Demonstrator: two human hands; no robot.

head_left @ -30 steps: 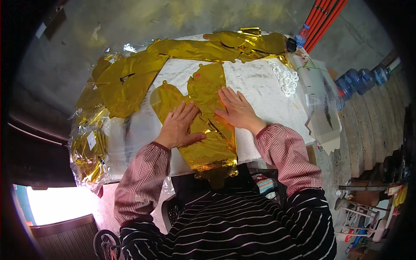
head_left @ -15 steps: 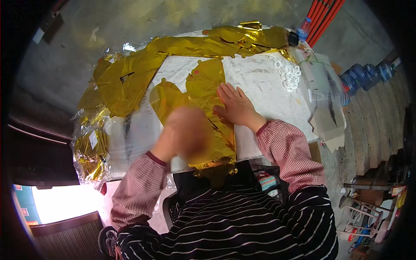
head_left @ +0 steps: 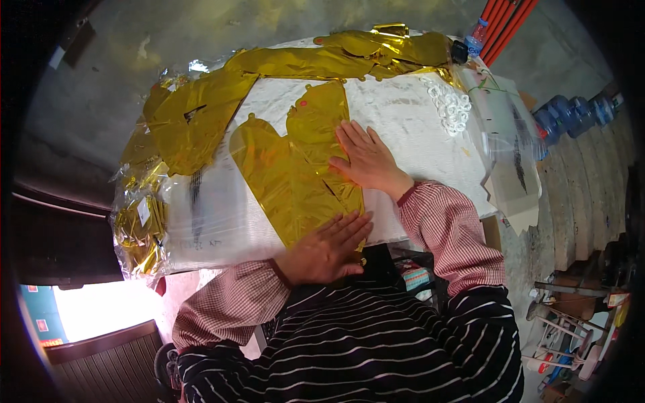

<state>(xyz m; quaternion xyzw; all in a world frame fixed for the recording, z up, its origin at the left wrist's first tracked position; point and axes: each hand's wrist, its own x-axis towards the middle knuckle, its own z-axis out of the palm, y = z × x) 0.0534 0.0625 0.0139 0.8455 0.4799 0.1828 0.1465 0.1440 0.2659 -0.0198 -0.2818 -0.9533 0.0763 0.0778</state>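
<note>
A flat gold foil balloon [head_left: 282, 171] lies on the white-covered table in front of me, with a slit-like gap near its right side and a small red dot near its top. My right hand [head_left: 368, 158] rests flat on its right edge, fingers stretched out and pointing away. Across the balloon's near end, by the table's front edge, my left hand [head_left: 326, 248] lies palm down with its fingers extended to the right. Neither hand grips anything. Part of the near end is hidden under my left hand.
More gold foil balloons [head_left: 191, 124] lie along the table's left and far sides. At the left corner is a clear bag of gold foil [head_left: 140, 225]. White rings [head_left: 449, 107] are piled at right, beside clear plastic sheets [head_left: 500, 134]. A plastic bottle [head_left: 476, 37] stands at the far right corner.
My left hand has moved from a blur over the middle down to the balloon's near end. The balloon's left part now lies spread flat. My right hand has stayed in place.
</note>
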